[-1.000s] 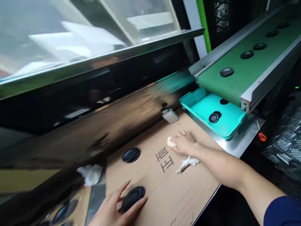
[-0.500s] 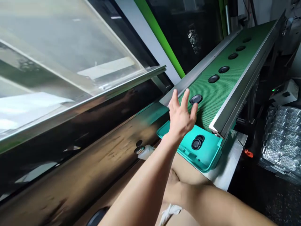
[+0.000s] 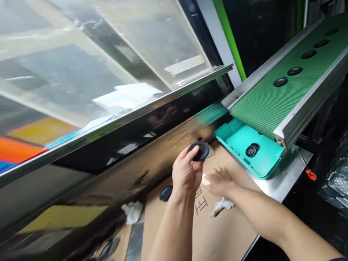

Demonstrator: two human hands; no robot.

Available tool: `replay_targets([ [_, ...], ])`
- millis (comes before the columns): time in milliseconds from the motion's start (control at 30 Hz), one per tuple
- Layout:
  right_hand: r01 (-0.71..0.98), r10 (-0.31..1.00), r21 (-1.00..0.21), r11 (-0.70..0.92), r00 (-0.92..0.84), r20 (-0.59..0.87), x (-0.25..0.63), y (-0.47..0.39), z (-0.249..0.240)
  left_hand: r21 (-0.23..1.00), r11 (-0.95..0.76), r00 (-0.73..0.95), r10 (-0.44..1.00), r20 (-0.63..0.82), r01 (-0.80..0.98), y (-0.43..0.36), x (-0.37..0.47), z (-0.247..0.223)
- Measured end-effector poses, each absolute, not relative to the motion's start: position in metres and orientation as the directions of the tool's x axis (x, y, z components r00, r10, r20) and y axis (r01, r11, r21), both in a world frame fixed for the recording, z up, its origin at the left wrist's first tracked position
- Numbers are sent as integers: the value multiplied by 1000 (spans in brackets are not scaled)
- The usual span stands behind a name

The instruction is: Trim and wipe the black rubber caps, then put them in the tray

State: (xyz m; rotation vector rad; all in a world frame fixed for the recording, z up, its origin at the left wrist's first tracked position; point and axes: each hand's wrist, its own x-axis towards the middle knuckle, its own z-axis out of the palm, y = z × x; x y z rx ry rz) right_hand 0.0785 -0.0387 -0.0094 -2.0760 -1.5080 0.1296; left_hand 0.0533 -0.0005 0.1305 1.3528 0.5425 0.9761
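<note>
My left hand (image 3: 187, 168) is closed on a black oval plastic part (image 3: 199, 151), thumb on top, raised above the cardboard. Beside it, my right hand (image 3: 220, 182) rests low over the cardboard sheet (image 3: 231, 232), somewhat blurred, its fingers apart. Something pale shows at its thumb side; I cannot make out what. Another black oval part (image 3: 165, 193) lies on the cardboard left of my left forearm. In the teal tray (image 3: 265, 166) sit small black round pieces (image 3: 252, 149), touching each other. A container behind the held part is mostly hidden.
A green conveyor belt (image 3: 261, 112) carries several black oval parts (image 3: 295, 71) and ends over the tray. Crumpled white cloths (image 3: 221, 206) lie on the cardboard and at its left. An orange-handled tool (image 3: 310, 174) is at the metal plate's edge. Clear plastic packaging (image 3: 337, 185) stands right.
My left hand has taken the nearest black oval part off the belt and drawn it back over the cardboard. My right hand now shows more fully. The view has swung left.
</note>
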Motion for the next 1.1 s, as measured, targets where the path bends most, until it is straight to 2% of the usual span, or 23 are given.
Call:
replay_targets([
  [100,856,922,-472,-210,334,196,80,-49,4,887,366,437,872,-221,-282,27,-34,76],
  [133,858,927,-468,-213,329,180,80,-51,7,852,442,419,855,-306,-280,31,-54,59],
  [200,855,931,-472,-216,325,163,79,-51,10,815,508,416,828,-375,-277,31,-78,31],
  [300,844,912,-524,-114,298,281,77,-47,13,790,526,464,811,-356,-314,26,-83,7],
  [400,832,891,-540,125,145,430,66,-47,15,689,597,579,754,-309,-411,23,-79,5],
  [533,850,909,-448,277,-80,410,47,-56,16,552,698,708,660,-251,-456,27,-87,10],
  [600,870,915,-407,278,-111,388,42,-57,16,530,710,705,658,-264,-465,30,-91,10],
  [733,917,909,-382,119,53,412,39,-51,14,518,699,678,682,-275,-493,31,-88,6],
  [867,937,928,-336,91,43,371,37,-49,14,510,697,669,689,-279,-504,32,-83,4],
  [967,943,919,-333,0,131,371,36,-50,17,523,698,669,685,-288,-489,33,-82,4],
  [1100,943,931,-326,59,66,358,35,-52,18,514,701,664,686,-297,-494,35,-81,2],
])
